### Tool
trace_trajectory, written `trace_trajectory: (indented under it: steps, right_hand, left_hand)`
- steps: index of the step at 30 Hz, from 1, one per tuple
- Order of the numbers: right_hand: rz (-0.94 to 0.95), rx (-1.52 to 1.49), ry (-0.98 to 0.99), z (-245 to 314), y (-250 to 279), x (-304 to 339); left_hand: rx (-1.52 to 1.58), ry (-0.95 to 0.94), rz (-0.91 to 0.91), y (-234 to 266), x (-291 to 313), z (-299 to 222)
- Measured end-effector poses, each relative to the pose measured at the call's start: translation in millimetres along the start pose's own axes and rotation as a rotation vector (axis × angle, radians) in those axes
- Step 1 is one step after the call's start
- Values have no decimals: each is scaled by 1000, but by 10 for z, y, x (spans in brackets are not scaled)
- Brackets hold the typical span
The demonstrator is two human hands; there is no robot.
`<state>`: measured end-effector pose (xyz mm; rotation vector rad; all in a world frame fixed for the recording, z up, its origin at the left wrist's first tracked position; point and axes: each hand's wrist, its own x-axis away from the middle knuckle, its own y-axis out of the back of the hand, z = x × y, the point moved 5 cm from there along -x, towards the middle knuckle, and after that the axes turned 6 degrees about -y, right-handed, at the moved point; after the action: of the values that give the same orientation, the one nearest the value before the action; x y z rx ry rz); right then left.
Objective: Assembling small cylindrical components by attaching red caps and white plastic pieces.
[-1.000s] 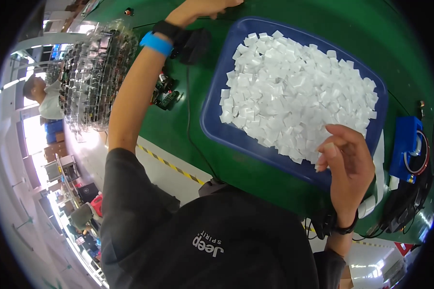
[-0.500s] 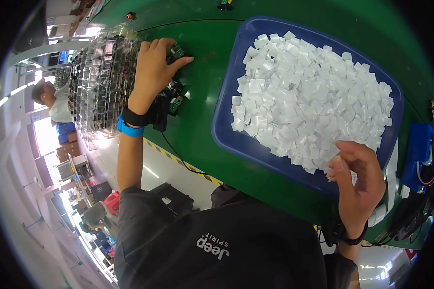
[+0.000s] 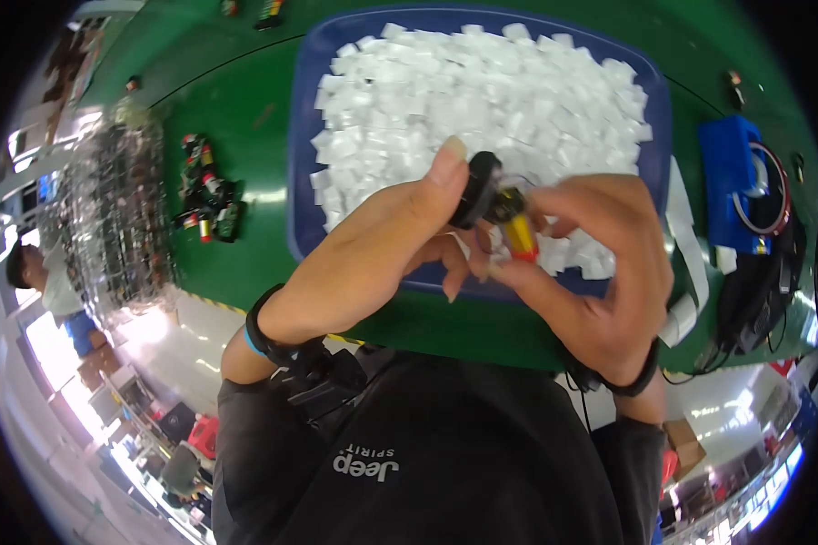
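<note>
- My left hand (image 3: 373,263) has its thumb pressed on a small black round part (image 3: 475,188), fingers curled under it.
- My right hand (image 3: 591,263) pinches the yellow-and-red end of the same little motor-like piece (image 3: 515,227), so both hands are closed on it.
- It's held up over the near edge of the blue tray (image 3: 304,136) full of white foam bits (image 3: 482,91).
- A pile of similar small parts (image 3: 207,195) lies on the green table (image 3: 236,100) to the left.

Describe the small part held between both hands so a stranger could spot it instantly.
Start at the big blue tray of white pieces on the green table. Just above its near rim, both hands meet around a small part: black disc, yellow-and-red body, unlike the white pieces.
</note>
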<state>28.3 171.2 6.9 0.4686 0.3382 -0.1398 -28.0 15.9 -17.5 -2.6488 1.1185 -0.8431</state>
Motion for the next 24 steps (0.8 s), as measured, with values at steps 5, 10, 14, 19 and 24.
trace_trajectory:
  steps: [5, 10, 14, 19, 24]
  right_hand:
    - [-38, 6, -126, -133, 71, 66]
    - [-67, -21, -164, -161, 72, 94]
    - [-45, -57, -245, -170, 104, 86]
    - [56, -459, -634, -301, 92, 86]
    - [205, -846, -857, -378, 5, 109]
  left_hand:
    - [-275, -108, -23, -14, -82, 1]
    - [-263, -232, -106, -130, -76, -28]
    - [-415, -308, -187, -123, -56, -74]
    - [-511, -324, -181, -79, -58, -80]
    - [-463, -328, -57, -46, -94, -96]
